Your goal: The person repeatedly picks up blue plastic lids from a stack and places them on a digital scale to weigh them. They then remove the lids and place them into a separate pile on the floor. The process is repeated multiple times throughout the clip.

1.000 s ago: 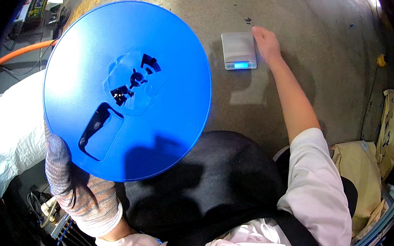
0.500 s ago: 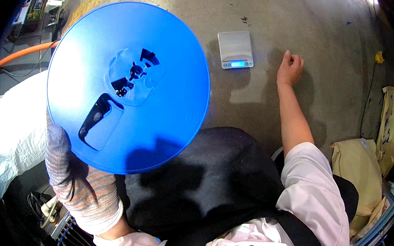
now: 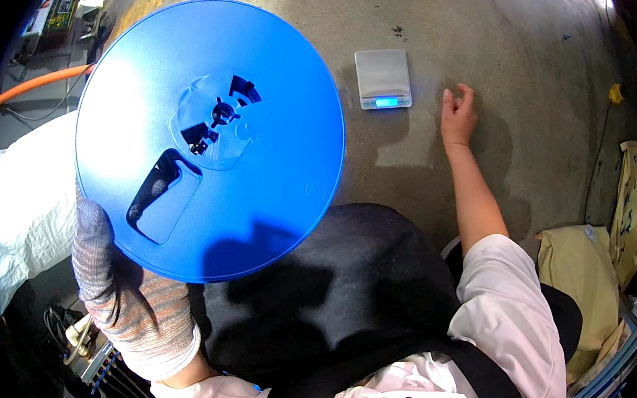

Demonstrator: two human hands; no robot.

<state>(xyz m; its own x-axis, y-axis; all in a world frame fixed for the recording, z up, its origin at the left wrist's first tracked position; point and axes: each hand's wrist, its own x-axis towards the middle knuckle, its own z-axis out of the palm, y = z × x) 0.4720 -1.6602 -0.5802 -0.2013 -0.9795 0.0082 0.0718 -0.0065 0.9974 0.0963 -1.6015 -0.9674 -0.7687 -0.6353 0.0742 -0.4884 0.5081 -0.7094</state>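
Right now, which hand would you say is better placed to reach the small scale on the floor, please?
Right. The right hand is bare, empty and rests on the floor beside the small scale; the gloved left hand is occupied holding the blue reel.

Left hand [image 3: 121,299], gloved in grey knit, is raised close at lower left, thumb up, fingers hidden, grip closed; right arm stretches straight forward, sleeve at the shoulder, forearm bare; right hand [image 3: 458,114] is bare, fingers loosely curled, holding nothing.
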